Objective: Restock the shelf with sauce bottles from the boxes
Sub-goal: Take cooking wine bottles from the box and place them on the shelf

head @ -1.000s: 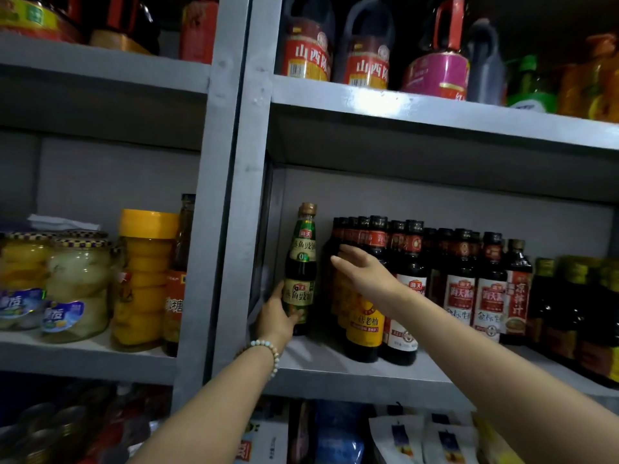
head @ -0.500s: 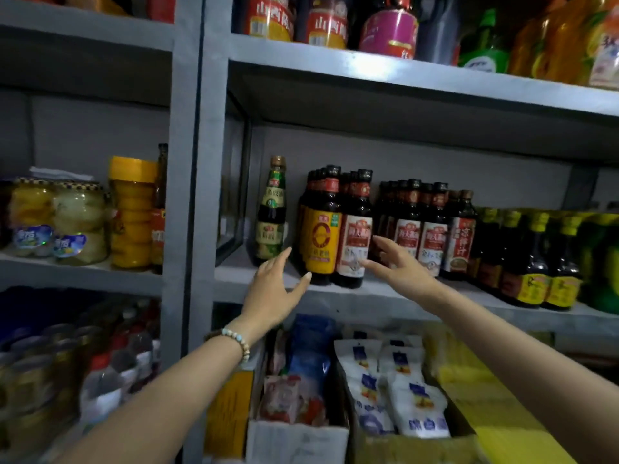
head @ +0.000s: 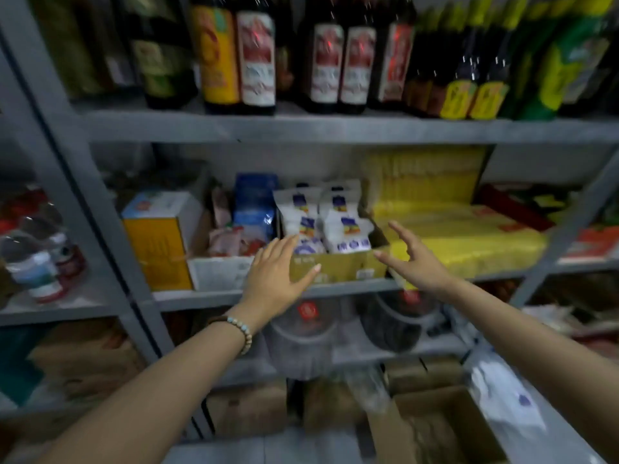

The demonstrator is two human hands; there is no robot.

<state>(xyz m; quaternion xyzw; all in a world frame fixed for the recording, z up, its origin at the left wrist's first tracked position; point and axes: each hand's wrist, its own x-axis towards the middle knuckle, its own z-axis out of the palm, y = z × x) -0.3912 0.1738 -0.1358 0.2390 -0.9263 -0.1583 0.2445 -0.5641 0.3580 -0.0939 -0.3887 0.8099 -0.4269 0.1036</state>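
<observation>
Holding nothing, your left hand point(head: 274, 276) lies flat with fingers spread in front of the left front corner of a cardboard box point(head: 338, 267) on the middle shelf; whether it touches the box, cannot tell. There is a beaded bracelet point(head: 239, 329) on that wrist. Your right hand point(head: 410, 259) is empty too, fingers fanned and slightly bent, in front of the box's right front corner. The box sits at the front edge of its shelf and holds white pouches point(head: 348, 229) standing upright. Just right of it lies a stack of yellow packs point(head: 462, 242). To its left is a white tray point(head: 217, 272) with a blue bag point(head: 254, 209) behind, then a yellow-and-white carton point(head: 160, 242) near the left upright. The sauce bottles point(head: 256, 58) stand in a row along the front edge of the upper shelf point(head: 335, 128), dark glass with yellow or red-and-white labels, print blurred. Below your wrists sit big jugs point(head: 304, 333) with red caps. At the bottom right is an open brown box point(head: 435, 426), contents too blurred to tell.
</observation>
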